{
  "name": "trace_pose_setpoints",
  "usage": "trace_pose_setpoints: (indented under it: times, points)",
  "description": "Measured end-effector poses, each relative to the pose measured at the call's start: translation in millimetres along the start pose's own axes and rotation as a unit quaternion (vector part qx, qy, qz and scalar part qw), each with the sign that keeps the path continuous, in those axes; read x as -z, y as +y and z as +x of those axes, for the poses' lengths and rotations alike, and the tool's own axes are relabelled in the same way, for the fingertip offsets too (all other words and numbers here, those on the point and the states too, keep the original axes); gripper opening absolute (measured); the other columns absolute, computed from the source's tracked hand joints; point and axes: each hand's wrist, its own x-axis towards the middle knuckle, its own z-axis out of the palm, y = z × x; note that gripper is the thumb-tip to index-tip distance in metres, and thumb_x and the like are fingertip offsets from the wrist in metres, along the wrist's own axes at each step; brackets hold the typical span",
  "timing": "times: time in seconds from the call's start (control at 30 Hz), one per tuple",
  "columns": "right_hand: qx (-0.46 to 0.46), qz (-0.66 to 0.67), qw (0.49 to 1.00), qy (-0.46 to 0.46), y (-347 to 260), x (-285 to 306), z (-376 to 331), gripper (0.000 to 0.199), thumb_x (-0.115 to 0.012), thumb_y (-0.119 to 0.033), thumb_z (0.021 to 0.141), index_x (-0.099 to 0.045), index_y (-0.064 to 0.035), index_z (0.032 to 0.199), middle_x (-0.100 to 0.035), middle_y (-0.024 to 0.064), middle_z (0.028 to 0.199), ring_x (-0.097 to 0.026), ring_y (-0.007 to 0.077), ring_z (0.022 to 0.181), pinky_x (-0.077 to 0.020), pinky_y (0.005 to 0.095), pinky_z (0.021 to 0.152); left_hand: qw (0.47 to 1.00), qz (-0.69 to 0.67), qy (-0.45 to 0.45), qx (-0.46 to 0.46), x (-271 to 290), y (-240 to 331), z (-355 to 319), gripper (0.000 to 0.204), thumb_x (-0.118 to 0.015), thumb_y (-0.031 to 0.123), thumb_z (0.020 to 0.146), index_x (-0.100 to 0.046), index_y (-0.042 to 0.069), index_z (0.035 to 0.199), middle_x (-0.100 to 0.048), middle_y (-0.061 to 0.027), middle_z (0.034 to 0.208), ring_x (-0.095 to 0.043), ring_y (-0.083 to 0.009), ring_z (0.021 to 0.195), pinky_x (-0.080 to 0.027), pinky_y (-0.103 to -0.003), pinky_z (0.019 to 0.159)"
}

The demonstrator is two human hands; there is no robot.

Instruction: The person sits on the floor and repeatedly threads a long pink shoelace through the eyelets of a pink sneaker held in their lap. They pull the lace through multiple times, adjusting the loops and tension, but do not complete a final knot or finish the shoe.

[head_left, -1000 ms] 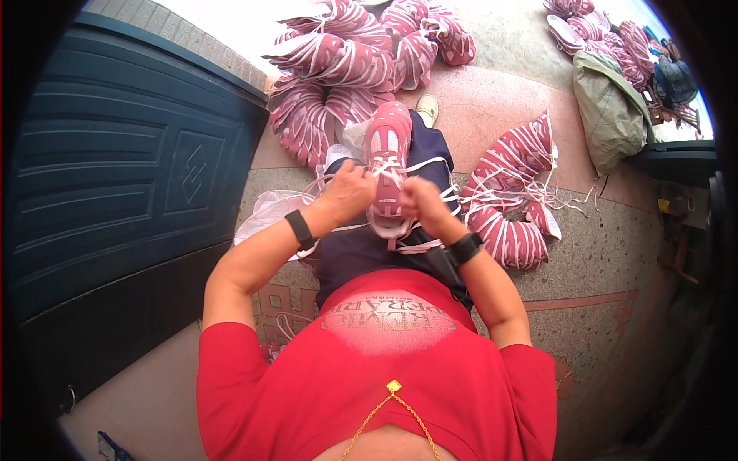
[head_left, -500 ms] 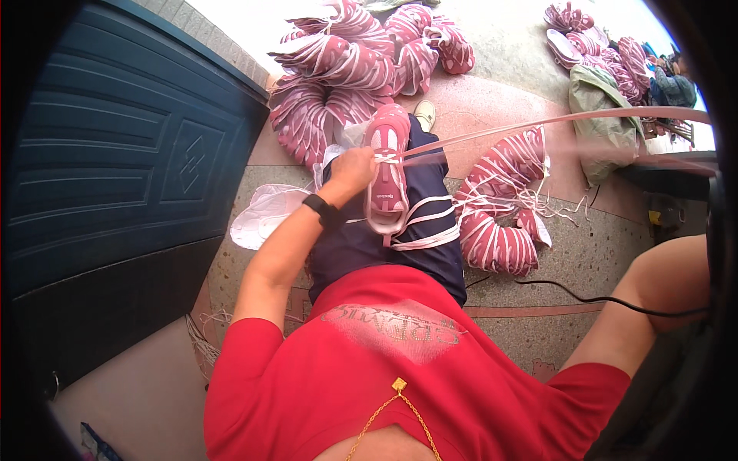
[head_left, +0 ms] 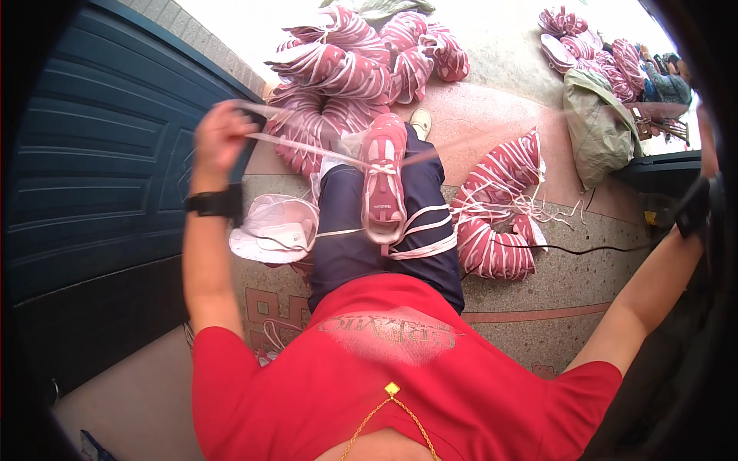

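Observation:
A pink shoe upper [head_left: 384, 173] lies along my thighs, toe pointing away, with white lacing across its middle. My left hand [head_left: 219, 138] is raised to the left of it, fingers closed on one end of the white shoelace [head_left: 307, 146], which runs taut back to the upper. My right hand [head_left: 707, 138] is far out at the right rim, its fingers mostly lost in the dark edge. A blurred, faint stretch of lace leads from the upper toward it, pulled tight. More white laces [head_left: 427, 234] are draped over my right thigh.
Stacked pink uppers [head_left: 338, 69] are heaped ahead, and a curved laced row [head_left: 500, 246] lies to the right. White pieces [head_left: 277, 227] sit by my left leg. A dark blue door [head_left: 100, 154] stands left; a greenish sack [head_left: 596, 131] and a black cord [head_left: 576, 250] are right.
My left hand has moved from beside the upper outward to the left, drawing lace with it. My right forearm has swung up and forward at the right edge.

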Motion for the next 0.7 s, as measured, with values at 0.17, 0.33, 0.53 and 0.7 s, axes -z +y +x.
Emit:
trace_pose_setpoints:
  times: [0.17,0.33,0.53,0.7]
  points:
    - [0.011,-0.252,0.968,-0.014,73.0,118.8,-19.1,0.017,-0.036,-0.005,0.090,-0.042,-0.0092,0.075,-0.039,-0.0004,0.065,-0.038,0.0131,0.057,-0.0348,0.0297,0.057,0.879,0.041,0.442,-0.175,159.0,147.0,-96.6,0.024,-0.039,0.010,0.094,-0.036,0.011,0.070,-0.027,0.0010,0.059,-0.025,-0.0124,0.046,-0.025,-0.026,0.048]
    - [0.042,-0.732,0.637,-0.238,345.9,196.0,-122.6,0.015,-0.051,-0.017,0.094,-0.055,-0.0099,0.081,-0.049,-0.0017,0.069,-0.044,0.0103,0.058,-0.0385,0.0283,0.053,0.924,0.016,0.380,0.044,136.3,75.4,-70.1,0.023,-0.044,0.018,0.096,-0.040,0.014,0.073,-0.027,0.0045,0.054,-0.028,-0.0092,0.044,-0.029,-0.027,0.050]
    - [-0.099,-0.739,0.539,-0.392,554.3,241.6,-252.0,0.020,-0.053,-0.017,0.090,-0.065,-0.0016,0.085,-0.063,0.0097,0.074,-0.060,0.0259,0.074,-0.0472,0.0393,0.067,0.954,0.065,0.142,0.258,0.2,-108.5,-22.1,0.026,-0.051,0.033,0.095,-0.057,0.010,0.086,-0.033,0.0077,0.056,-0.030,-0.0037,0.045,-0.028,-0.022,0.046]
    - [0.093,-0.808,0.446,-0.373,594.1,261.7,-253.9,0.018,-0.053,-0.016,0.085,-0.063,-0.0017,0.082,-0.063,0.0112,0.093,-0.055,0.0331,0.094,-0.0432,0.0461,0.078,0.906,0.315,-0.025,0.281,-63.9,-186.1,-29.0,0.022,-0.054,0.017,0.092,-0.065,0.003,0.105,-0.061,0.0001,0.081,-0.056,-0.0069,0.070,-0.047,-0.021,0.066]
